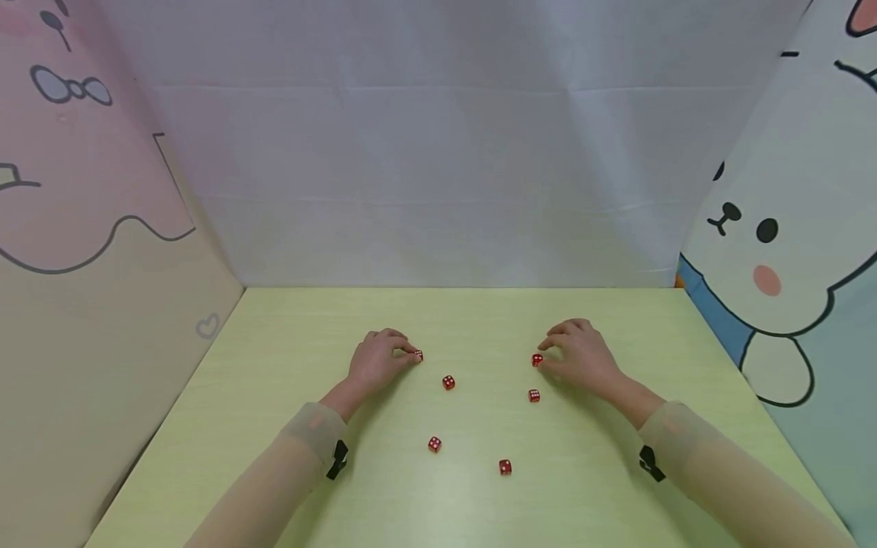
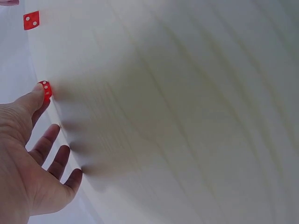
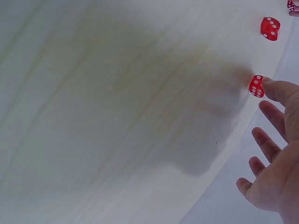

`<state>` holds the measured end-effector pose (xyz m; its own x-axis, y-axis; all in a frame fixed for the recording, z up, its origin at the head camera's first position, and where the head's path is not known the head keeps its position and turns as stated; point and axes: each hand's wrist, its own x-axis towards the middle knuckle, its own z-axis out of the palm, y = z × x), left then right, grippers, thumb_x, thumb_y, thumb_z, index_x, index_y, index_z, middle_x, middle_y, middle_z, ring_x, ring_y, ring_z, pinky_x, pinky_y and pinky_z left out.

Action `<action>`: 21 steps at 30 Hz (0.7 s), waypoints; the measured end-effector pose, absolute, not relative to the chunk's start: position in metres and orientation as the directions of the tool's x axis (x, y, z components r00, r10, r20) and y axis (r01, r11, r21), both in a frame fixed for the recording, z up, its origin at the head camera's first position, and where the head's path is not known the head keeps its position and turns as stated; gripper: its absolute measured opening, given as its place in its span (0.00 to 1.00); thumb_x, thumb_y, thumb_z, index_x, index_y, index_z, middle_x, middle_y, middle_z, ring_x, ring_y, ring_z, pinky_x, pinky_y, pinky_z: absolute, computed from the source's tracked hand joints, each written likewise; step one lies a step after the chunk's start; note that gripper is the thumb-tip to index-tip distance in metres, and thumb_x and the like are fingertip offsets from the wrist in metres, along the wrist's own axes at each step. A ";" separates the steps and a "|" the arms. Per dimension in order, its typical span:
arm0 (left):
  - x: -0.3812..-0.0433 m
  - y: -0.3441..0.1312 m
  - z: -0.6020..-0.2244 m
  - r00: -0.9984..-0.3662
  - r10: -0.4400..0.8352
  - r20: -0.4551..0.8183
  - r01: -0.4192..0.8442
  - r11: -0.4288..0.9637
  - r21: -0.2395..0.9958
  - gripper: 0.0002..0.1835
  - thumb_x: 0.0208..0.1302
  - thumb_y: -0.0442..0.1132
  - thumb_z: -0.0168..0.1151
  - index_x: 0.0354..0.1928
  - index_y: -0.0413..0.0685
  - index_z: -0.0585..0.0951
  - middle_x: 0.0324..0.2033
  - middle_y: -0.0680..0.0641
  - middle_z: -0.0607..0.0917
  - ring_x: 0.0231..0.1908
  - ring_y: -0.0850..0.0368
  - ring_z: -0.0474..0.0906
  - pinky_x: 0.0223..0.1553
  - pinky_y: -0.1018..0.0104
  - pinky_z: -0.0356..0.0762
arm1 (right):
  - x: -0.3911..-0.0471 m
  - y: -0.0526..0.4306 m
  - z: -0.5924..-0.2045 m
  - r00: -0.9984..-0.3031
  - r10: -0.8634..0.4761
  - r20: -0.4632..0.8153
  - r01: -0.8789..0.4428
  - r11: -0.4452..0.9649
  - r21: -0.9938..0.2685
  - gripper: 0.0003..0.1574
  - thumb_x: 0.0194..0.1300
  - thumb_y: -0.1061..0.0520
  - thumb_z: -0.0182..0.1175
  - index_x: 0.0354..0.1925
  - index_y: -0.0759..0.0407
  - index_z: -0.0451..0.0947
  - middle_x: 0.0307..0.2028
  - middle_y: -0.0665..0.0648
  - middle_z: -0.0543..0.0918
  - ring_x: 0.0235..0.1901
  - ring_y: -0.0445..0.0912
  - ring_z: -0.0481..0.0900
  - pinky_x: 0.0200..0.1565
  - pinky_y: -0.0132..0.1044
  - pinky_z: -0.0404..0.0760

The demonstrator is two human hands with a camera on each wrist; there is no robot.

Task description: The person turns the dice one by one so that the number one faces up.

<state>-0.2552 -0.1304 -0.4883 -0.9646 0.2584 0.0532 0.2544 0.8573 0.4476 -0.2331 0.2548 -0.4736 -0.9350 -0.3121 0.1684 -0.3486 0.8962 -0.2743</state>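
Note:
My left hand (image 1: 377,361) pinches a red die (image 2: 46,90) with white dots between thumb and index finger, the other fingers spread apart. On the right, my right hand (image 1: 578,355) is at another red die (image 3: 256,87). Its thumb tip touches that die's side, while the index fingertip sits just short of it and the remaining fingers are loosely spread. Between the hands lie a die (image 1: 448,382), nearer the left hand, and one showing six dots (image 1: 534,396), just in front of the right hand.
Closer to the front of the pale yellow-green table (image 1: 356,502) lie two more red dice, one left of centre (image 1: 435,444) and one right of it (image 1: 505,467). A white sheet (image 1: 438,152) hangs behind the table; printed cartoon panels flank both sides.

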 end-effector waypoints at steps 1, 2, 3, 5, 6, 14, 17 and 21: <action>-0.255 -0.130 -0.489 -0.965 0.258 0.053 0.254 0.857 0.448 0.12 0.68 0.53 0.69 0.44 0.56 0.91 0.57 0.47 0.82 0.58 0.39 0.74 0.59 0.45 0.73 | -0.233 0.254 -0.474 -0.935 -0.313 0.168 -0.349 0.897 -0.272 0.15 0.60 0.49 0.74 0.43 0.53 0.90 0.54 0.62 0.82 0.62 0.66 0.68 0.61 0.67 0.68; -0.255 -0.130 -0.489 -0.965 0.258 0.053 0.253 0.858 0.448 0.12 0.68 0.53 0.69 0.44 0.56 0.91 0.57 0.47 0.82 0.59 0.38 0.74 0.59 0.44 0.73 | -0.233 0.253 -0.474 -0.933 -0.315 0.171 -0.352 0.897 -0.266 0.15 0.60 0.49 0.74 0.43 0.53 0.90 0.53 0.62 0.82 0.61 0.66 0.68 0.60 0.67 0.68; -0.255 -0.130 -0.489 -0.965 0.257 0.052 0.253 0.858 0.447 0.12 0.68 0.53 0.69 0.44 0.56 0.91 0.57 0.47 0.82 0.59 0.38 0.74 0.59 0.44 0.73 | -0.234 0.253 -0.475 -0.934 -0.315 0.171 -0.352 0.899 -0.262 0.15 0.60 0.49 0.74 0.43 0.53 0.90 0.53 0.62 0.82 0.61 0.66 0.68 0.60 0.67 0.68; -0.255 -0.130 -0.489 -0.965 0.256 0.051 0.251 0.858 0.448 0.12 0.68 0.53 0.69 0.44 0.57 0.91 0.57 0.47 0.82 0.59 0.38 0.74 0.59 0.44 0.73 | -0.234 0.252 -0.475 -0.934 -0.316 0.170 -0.351 0.902 -0.253 0.15 0.59 0.48 0.74 0.43 0.53 0.90 0.53 0.62 0.82 0.61 0.65 0.68 0.61 0.66 0.68; -0.255 -0.130 -0.489 -0.966 0.255 0.051 0.250 0.858 0.448 0.12 0.68 0.53 0.69 0.44 0.57 0.91 0.57 0.48 0.82 0.59 0.38 0.74 0.59 0.44 0.73 | -0.234 0.252 -0.475 -0.934 -0.316 0.168 -0.350 0.904 -0.246 0.15 0.59 0.48 0.74 0.43 0.53 0.90 0.54 0.61 0.82 0.62 0.65 0.69 0.61 0.66 0.68; -0.255 -0.131 -0.488 -0.966 0.256 0.047 0.249 0.861 0.443 0.12 0.68 0.53 0.69 0.44 0.57 0.91 0.57 0.47 0.82 0.59 0.38 0.74 0.59 0.44 0.73 | -0.234 0.252 -0.473 -0.925 -0.335 0.181 -0.369 0.904 -0.214 0.14 0.58 0.49 0.75 0.42 0.53 0.90 0.53 0.61 0.83 0.61 0.64 0.69 0.60 0.65 0.69; -0.255 -0.131 -0.488 -0.966 0.255 0.046 0.248 0.862 0.443 0.12 0.68 0.54 0.69 0.44 0.57 0.91 0.57 0.48 0.82 0.58 0.39 0.74 0.59 0.45 0.73 | -0.234 0.251 -0.471 -0.922 -0.340 0.184 -0.374 0.905 -0.204 0.13 0.58 0.50 0.75 0.42 0.53 0.91 0.53 0.61 0.83 0.61 0.64 0.70 0.60 0.65 0.69; -0.256 -0.131 -0.488 -0.966 0.254 0.047 0.248 0.861 0.444 0.12 0.67 0.54 0.69 0.44 0.58 0.91 0.57 0.48 0.82 0.58 0.39 0.74 0.59 0.45 0.73 | -0.233 0.249 -0.470 -0.922 -0.343 0.183 -0.376 0.904 -0.201 0.12 0.58 0.50 0.75 0.41 0.52 0.91 0.52 0.60 0.83 0.61 0.64 0.70 0.61 0.64 0.69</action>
